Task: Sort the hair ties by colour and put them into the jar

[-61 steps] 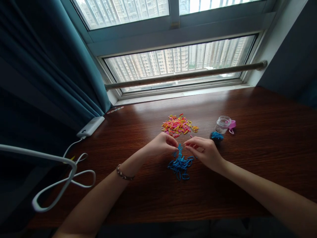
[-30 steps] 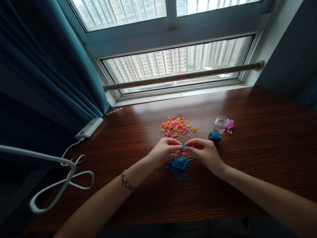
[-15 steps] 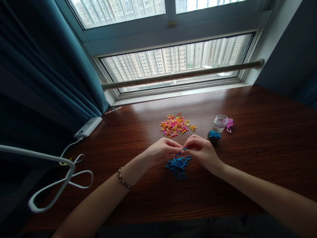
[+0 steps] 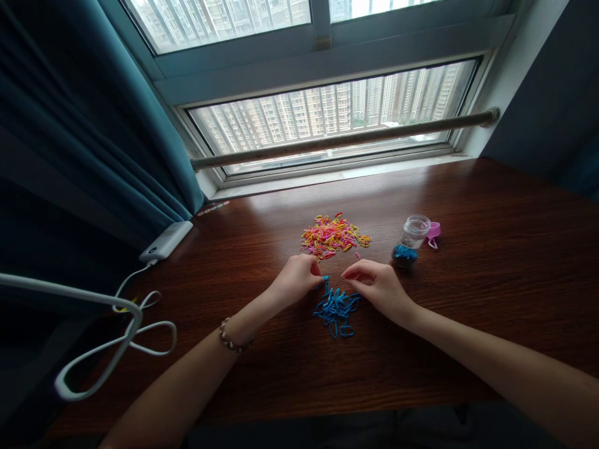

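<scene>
My left hand [image 4: 299, 277] is closed in a pinch, with a blue rubber band [image 4: 326, 282] at its fingertips. Below the fingers lies a loose pile of blue rubber bands [image 4: 337, 307]. My right hand [image 4: 381, 288] hovers to the right of that pile, thumb and forefinger slightly apart, and I see nothing between them. Behind both hands is a heap of red, pink and yellow rubber bands [image 4: 332, 236]. One small pink band [image 4: 357, 255] lies near the right fingertips. A clear jar [image 4: 414, 234] with blue bands [image 4: 404, 252] in its bottom is beyond the right hand.
A pink lid [image 4: 433, 231] with a loop is beside the jar. On the left, a white power bank [image 4: 167, 241] with a white cable [image 4: 150, 327] rests on the brown wooden table [image 4: 262, 386]. A blue curtain [image 4: 154, 143] and a barred window [image 4: 322, 118] border the table.
My hands were together at a blue band and have now parted. The left moved left with the blue band, and the right stayed about where it was, its fingertips opening a little.
</scene>
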`<state>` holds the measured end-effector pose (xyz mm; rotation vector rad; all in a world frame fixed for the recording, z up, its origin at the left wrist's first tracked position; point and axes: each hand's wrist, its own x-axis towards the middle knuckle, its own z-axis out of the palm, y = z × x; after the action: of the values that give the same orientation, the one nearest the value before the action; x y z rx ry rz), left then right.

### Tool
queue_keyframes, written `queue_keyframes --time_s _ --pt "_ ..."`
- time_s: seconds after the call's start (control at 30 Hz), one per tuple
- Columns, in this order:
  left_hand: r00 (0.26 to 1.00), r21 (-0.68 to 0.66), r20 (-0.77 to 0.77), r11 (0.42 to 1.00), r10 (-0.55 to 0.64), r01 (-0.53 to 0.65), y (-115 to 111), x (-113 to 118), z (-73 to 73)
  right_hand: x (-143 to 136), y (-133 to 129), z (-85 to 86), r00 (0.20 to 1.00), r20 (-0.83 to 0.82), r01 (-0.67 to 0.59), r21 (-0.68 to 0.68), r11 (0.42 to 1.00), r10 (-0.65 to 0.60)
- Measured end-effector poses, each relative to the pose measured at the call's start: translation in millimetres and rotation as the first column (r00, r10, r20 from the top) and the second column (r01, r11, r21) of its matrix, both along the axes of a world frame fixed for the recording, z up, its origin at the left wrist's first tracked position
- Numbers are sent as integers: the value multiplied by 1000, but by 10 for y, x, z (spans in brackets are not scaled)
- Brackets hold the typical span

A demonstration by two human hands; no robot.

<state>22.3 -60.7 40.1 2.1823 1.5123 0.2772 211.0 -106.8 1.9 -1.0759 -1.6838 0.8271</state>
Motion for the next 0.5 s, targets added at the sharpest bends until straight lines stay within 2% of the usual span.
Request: queue_keyframes --time_s 0.2,0.5 --pt "983 40 -157 994 -95 102 -149 73 -54 36 -2 41 993 107 27 109 994 -39" --pt "905 123 -398 969 -150 215 -336 154 78 34 -5 42 987 153 27 147 989 -50"
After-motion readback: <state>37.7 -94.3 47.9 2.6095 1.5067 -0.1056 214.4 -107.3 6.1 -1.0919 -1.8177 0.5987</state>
